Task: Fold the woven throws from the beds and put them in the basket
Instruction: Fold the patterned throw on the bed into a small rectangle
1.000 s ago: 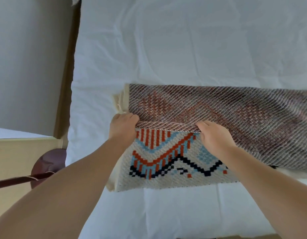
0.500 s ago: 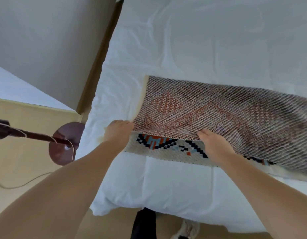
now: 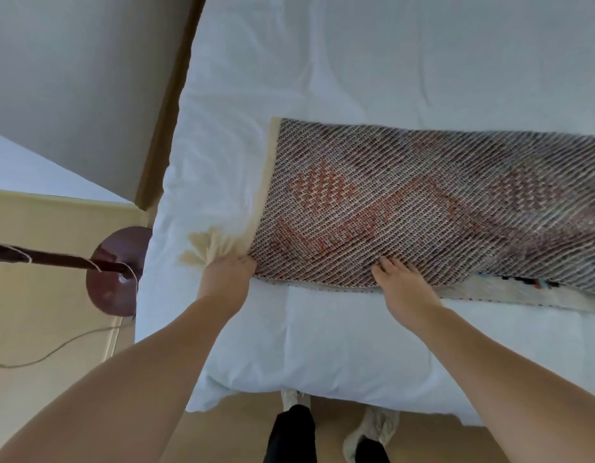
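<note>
White bedding covers the bed (image 3: 339,345), its near edge just above the person's shoes. Past that bare strip, the left hand (image 3: 226,277) pinches the throw (image 3: 423,208) at its near left corner beside the tassels; the right hand (image 3: 404,289) lies flat, fingers spread, pressing the folded edge. Farther right, the lower layer peeks out, so the fold may skew if the edges aren't squared. No basket shows.
</note>
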{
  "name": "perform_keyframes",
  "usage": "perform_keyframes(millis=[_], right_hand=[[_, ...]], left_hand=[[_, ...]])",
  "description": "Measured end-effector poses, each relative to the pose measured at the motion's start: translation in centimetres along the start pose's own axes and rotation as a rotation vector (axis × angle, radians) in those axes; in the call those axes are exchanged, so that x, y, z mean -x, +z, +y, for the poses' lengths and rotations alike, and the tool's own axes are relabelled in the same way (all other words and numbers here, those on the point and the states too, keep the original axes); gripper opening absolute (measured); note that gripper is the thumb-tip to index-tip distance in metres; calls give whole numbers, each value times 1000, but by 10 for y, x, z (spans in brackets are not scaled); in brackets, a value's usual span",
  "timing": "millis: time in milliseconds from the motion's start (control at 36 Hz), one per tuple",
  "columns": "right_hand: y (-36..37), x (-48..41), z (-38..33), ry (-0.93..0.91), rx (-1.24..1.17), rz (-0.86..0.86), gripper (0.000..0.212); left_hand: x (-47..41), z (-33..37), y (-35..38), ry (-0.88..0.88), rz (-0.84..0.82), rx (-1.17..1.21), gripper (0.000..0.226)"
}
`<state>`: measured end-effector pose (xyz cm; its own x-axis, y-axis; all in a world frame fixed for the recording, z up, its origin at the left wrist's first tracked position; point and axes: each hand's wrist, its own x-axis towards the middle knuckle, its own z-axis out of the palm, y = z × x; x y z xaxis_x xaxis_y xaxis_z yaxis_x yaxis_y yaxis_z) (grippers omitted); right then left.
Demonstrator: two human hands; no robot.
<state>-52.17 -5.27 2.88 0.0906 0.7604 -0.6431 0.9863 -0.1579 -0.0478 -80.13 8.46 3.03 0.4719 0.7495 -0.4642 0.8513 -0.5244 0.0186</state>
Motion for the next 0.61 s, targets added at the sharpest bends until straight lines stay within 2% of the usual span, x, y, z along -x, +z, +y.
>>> perform_keyframes(millis=[83, 195, 306, 389, 500, 611], right_hand=[[2, -4, -5, 30, -1, -5, 66], [-4, 6, 2, 92, 16, 113, 64], [-6, 28, 28, 155, -55, 180, 64], [4, 50, 63, 189, -108, 248, 62], [29, 79, 132, 240, -153, 358, 44], [49, 102, 208, 339, -107, 352, 42]], left_hand=[[2, 6, 8, 36, 33, 12, 45], [1, 27, -3, 41, 115, 25, 43], [-8, 78, -23, 185, 106, 65, 50], [-17, 132, -33, 312, 69, 42, 46], [-24, 209, -41, 408, 56, 87, 45], [-26, 280, -39, 451, 70, 119, 52]])
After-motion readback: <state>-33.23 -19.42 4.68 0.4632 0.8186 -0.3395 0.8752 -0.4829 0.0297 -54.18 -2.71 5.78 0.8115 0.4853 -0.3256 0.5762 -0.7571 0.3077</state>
